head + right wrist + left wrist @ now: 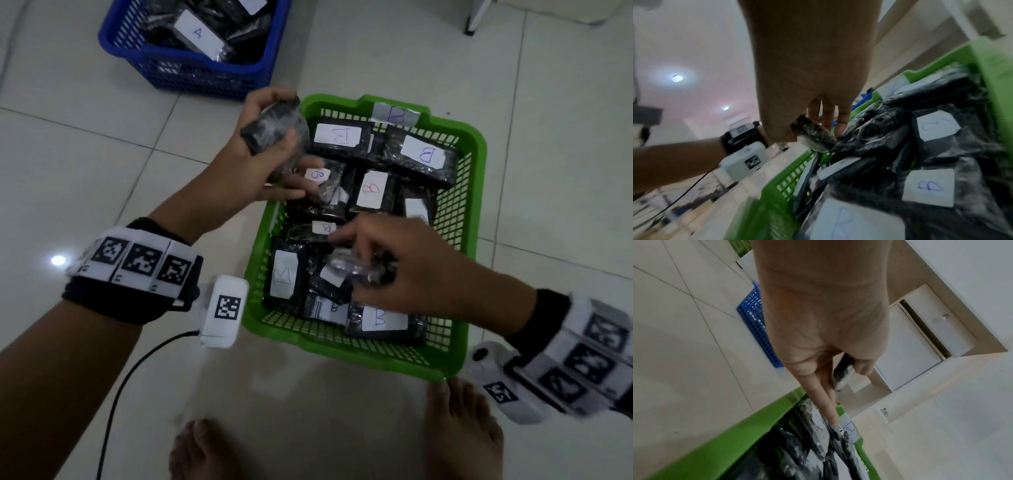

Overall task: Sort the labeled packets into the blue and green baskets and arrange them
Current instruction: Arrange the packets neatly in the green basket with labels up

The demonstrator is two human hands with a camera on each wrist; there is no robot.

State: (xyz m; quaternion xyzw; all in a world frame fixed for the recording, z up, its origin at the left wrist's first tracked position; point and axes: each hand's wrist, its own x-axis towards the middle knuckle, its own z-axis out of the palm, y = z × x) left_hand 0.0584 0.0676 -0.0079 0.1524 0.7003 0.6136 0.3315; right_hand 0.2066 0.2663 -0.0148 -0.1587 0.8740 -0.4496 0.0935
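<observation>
Two baskets: green basket (476,192) on the tiled floor (85,164) just ahead of the person's bare feet (462,428); blue basket (260,68) beyond its far-left corner, well apart
Green basket contents: many black packets with white "B" labels, lying flat and overlapping (one "B" tag (395,114) is stuck on the far rim)
Blue basket contents: black packets too, one showing an "A" label (198,33)
Left hand (267,154): over the green basket's far-left corner, fingers and thumb curled round a dark packet (274,126) held above the rim; in the left wrist view one finger (828,404) points straight down to the packets in the basket
Right hand (394,267): low inside the green basket, toward its near-left part, fingers bent round a small plastic-wrapped packet (352,265) (blurred; its label cannot be read)
Right wrist view: that packet (813,134) sits pinched between thumb and fingers, just above the pile
Wrists: both carry bands with black-and-white marker squares and a white camera unit (224,310); a black cable (130,383) trails from the left one across the floor
</observation>
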